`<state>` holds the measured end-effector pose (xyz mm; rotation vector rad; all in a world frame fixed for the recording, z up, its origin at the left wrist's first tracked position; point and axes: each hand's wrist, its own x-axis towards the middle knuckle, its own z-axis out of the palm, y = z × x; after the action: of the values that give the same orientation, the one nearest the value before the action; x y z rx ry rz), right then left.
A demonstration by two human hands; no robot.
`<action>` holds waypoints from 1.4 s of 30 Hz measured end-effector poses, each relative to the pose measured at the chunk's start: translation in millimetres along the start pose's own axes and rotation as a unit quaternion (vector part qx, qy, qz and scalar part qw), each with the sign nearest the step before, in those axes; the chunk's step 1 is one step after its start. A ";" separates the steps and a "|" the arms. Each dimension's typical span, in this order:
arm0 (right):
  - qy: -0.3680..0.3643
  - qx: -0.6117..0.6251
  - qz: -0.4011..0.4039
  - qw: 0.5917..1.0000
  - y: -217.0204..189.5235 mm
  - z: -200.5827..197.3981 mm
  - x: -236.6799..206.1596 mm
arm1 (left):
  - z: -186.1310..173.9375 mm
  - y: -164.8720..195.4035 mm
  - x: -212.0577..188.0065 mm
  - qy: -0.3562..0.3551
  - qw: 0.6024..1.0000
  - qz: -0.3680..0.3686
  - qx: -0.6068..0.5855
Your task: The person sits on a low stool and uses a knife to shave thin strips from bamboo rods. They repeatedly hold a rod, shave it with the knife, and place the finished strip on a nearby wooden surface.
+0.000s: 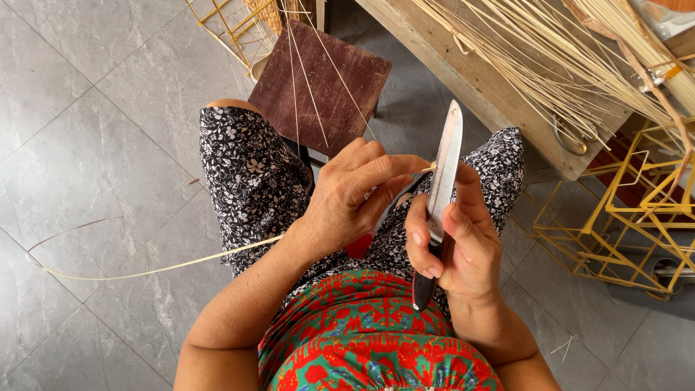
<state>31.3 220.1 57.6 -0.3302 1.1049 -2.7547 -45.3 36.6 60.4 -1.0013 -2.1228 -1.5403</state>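
Seated person, view straight down onto lap. Right hand point(463, 250) is closed around the dark handle of a knife point(441, 185); thumb lies along the flat of the blade, blade pointing up and away from the body. Left hand point(355, 195) pinches a thin pale cane strip point(156, 269) between thumb and forefinger, the other fingers curled. The strip's tip shows just beyond the fingertips and meets the blade's edge; its long tail passes under the left forearm and curves out over the grey tiled floor point(94, 145) to the left.

Risks, as judged from this position:
- Left fingertips sit very close to the blade. If the strip snaps or slips through the pinch, the hand could jerk into the edge.
- Right thumb rests on the blade itself. A twist of the knife could draw it across the edge.
- The strip is thin. Too steep a blade angle would likely cut it through instead of shaving it.
- The tail lies loose on the floor. A snag there could tug the tip off the blade mid-stroke.

Nearby: dark wooden stool point(318, 87) ahead of the knees, wooden bench point(463, 72) carrying a bundle of cane strands point(550, 51), yellow wire frames point(622, 217) at right.
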 end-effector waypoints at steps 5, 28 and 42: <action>0.008 -0.016 0.004 1.000 0.2 -2.9 1.7 | 0.9 -1.1 0.1 0.005 1.000 -0.002 0.007; 0.026 0.010 0.055 0.998 -9.4 -20.7 15.0 | -10.4 -0.7 -3.5 -0.071 0.988 -0.130 -0.047; 0.042 0.015 0.072 0.996 -15.1 -26.6 26.8 | -21.8 -8.2 -7.7 -0.128 0.972 -0.195 -0.033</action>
<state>-2.3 242.4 53.3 -0.1270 1.0600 -2.6774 -48.7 12.5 57.7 -0.8801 -2.5865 -1.7463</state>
